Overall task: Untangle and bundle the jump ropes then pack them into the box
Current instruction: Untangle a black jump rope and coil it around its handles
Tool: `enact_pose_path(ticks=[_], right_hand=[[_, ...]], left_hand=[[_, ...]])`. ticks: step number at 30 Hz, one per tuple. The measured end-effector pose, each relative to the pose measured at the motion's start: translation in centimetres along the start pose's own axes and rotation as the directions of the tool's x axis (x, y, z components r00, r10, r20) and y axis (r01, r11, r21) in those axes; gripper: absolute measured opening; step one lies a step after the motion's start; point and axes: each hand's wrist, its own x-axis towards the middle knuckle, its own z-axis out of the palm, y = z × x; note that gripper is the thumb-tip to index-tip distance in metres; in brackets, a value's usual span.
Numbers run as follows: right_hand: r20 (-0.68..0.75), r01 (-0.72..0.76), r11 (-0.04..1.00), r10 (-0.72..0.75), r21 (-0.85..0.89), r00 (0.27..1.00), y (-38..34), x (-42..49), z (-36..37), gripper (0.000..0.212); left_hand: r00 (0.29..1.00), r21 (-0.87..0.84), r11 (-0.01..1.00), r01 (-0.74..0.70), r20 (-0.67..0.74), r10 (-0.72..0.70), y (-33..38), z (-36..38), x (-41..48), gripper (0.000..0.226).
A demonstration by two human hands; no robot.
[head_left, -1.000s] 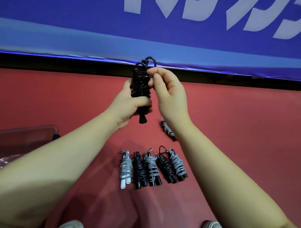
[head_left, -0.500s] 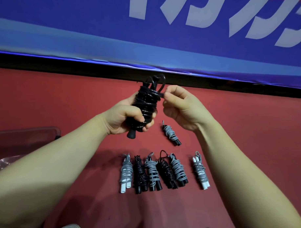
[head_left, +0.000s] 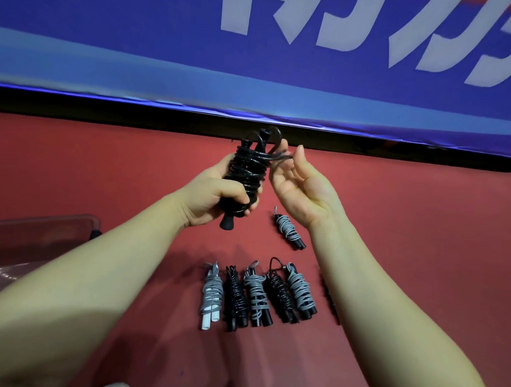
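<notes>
While left hand (head_left: 216,197) grips black bundle (head_left: 246,175), right hand (head_left: 304,183) turned palm-up.

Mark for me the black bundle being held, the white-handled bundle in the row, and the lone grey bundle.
black bundle (head_left: 246,175): head view, middle of its coils.
white-handled bundle (head_left: 212,291): head view, grey coils above the handles.
lone grey bundle (head_left: 287,229): head view, middle of its coils.

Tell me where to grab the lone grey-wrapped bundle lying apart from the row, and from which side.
Take the lone grey bundle around its wound middle, from above, fingers straddling its long axis. It lies flat and aslant on the red floor, black handle ends lower right; the coils are thickest there, and squeezing them should keep the wraps tight.
</notes>
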Motion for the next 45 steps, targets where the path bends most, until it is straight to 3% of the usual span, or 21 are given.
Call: enact_pose_path(ticks=[4,11,14,16,18,19,22,23,24,26,28,30,31,34,35,37,39,40,41,43,45], right_hand=[[-0.011,0.062,0.996,-0.062,-0.067,0.998,0.7,-0.3,0.1,0.018],[-0.017,0.317,0.936,-0.323,-0.153,0.946,-0.2,0.2,-0.5,0.028],[-0.061,0.280,0.868,-0.332,-0.411,0.941,-0.6,0.7,-1.7,0.036],[-0.063,0.299,0.684,-0.450,-0.666,0.891,-0.1,1.0,-2.4,0.028],[0.090,0.365,0.338,-0.615,-0.867,0.783,0.3,0.8,-2.9,0.016],[0.205,0.424,0.196,-0.653,-0.884,0.729,0.5,0.4,-3.1,0.021],[0.599,0.636,-0.158,-0.559,-0.756,0.574,1.2,-0.7,-3.0,0.038],[0.658,0.630,-0.248,-0.478,-0.736,0.581,1.6,-0.9,-2.7,0.031],[0.644,0.575,-0.294,-0.414,-0.763,0.643,2.3,-1.1,-2.3,0.021],[0.488,0.388,-0.327,-0.324,-0.862,0.811,3.6,-1.0,-1.9,0.034],[0.309,0.217,-0.364,-0.218,-0.906,0.926,4.4,-0.8,-1.9,0.055],[0.208,0.135,-0.394,-0.148,-0.909,0.967,4.8,-0.7,-1.6,0.058],[0.189,0.120,-0.400,-0.139,-0.909,0.972,4.6,-0.6,-1.6,0.049],[0.284,0.205,-0.420,-0.133,-0.884,0.950,3.7,-0.5,-1.7,0.019],[0.310,0.242,-0.370,-0.135,-0.897,0.941,3.4,-0.5,-1.7,0.018],[0.283,0.262,-0.168,-0.117,-0.950,0.952,2.6,-0.4,-2.0,0.022],[0.155,0.153,0.099,0.016,-0.983,0.988,1.9,-0.3,-2.3,0.027],[0.081,0.059,0.198,0.107,-0.978,0.991,1.5,-0.2,-2.5,0.031],[0.021,-0.020,0.232,0.171,-0.972,0.985,1.3,-0.2,-2.6,0.034],[-0.038,-0.062,0.149,0.161,-0.987,0.986,1.1,0.0,-2.9,0.036],[0.053,0.053,-0.102,0.004,-0.993,0.999,0.7,0.4,-3.0,0.032]], left_hand=[[1.000,-0.049,0.999,0.008,-0.007,-0.009,-0.4,0.2,0.0,0.055],[0.999,-0.243,0.969,-0.042,-0.018,0.039,-0.3,-0.2,0.4,0.053],[0.991,-0.145,0.983,-0.112,-0.087,0.100,0.9,-0.4,0.8,0.038],[0.977,0.035,0.996,-0.080,-0.193,0.085,1.1,-0.2,1.2,0.027],[0.933,0.261,0.965,-0.016,-0.343,0.108,0.9,0.0,1.6,0.028],[0.900,0.393,0.919,0.024,-0.409,0.151,0.7,0.0,1.6,0.029],[0.823,0.658,0.740,0.139,-0.492,0.283,0.2,-0.6,1.6,0.033],[0.805,0.704,0.689,0.173,-0.504,0.313,0.2,-0.9,1.5,0.034],[0.788,0.741,0.639,0.206,-0.513,0.340,0.1,-1.3,1.5,0.033],[0.762,0.793,0.545,0.272,-0.523,0.382,0.1,-1.7,1.5,0.033],[0.752,0.806,0.496,0.323,-0.537,0.382,0.0,-1.9,1.6,0.039],[0.757,0.812,0.489,0.319,-0.529,0.384,-0.1,-1.9,1.7,0.042],[0.763,0.818,0.490,0.300,-0.514,0.391,-0.2,-1.9,1.6,0.043],[0.768,0.822,0.504,0.264,-0.495,0.406,-0.1,-2.2,1.6,0.042],[0.766,0.816,0.516,0.262,-0.501,0.403,0.0,-2.3,1.6,0.041],[0.758,0.792,0.553,0.258,-0.521,0.393,0.1,-2.4,1.6,0.040],[0.749,0.753,0.613,0.239,-0.545,0.378,0.2,-2.6,1.6,0.039],[0.748,0.727,0.650,0.221,-0.554,0.366,0.2,-2.6,1.6,0.040],[0.752,0.699,0.685,0.206,-0.561,0.346,0.2,-2.6,1.6,0.041],[0.774,0.628,0.758,0.177,-0.564,0.287,0.0,-2.3,1.7,0.042],[0.808,0.518,0.845,0.135,-0.551,0.208,-0.3,-1.8,1.6,0.041]])
